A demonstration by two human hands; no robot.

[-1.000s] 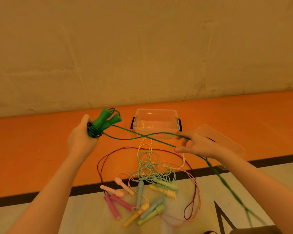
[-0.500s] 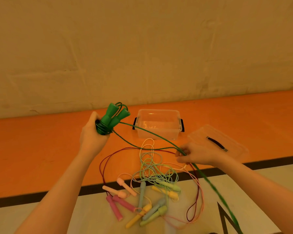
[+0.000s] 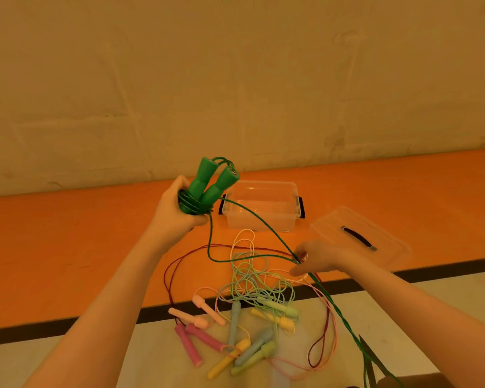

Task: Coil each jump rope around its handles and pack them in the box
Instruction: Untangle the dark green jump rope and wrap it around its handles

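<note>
The left hand held the two green handles side by side, pointing up, with its fingers curled round their lower ends. Some green rope was already wound round the handles just above the fingers. The rest of the green rope ran down to the right hand. That grip was narrow: the fingertips pinched the rope, low over the floor. From there the rope went on to the bottom right edge of the view.

The clear box stood open on the orange floor, behind the hands. Its lid lay flat just to the right of it.

The other jump ropes lay in a tangled heap on the floor between the arms. Their handles were pink, blue, yellow and pale green. A dark red rope looped round the heap.
</note>
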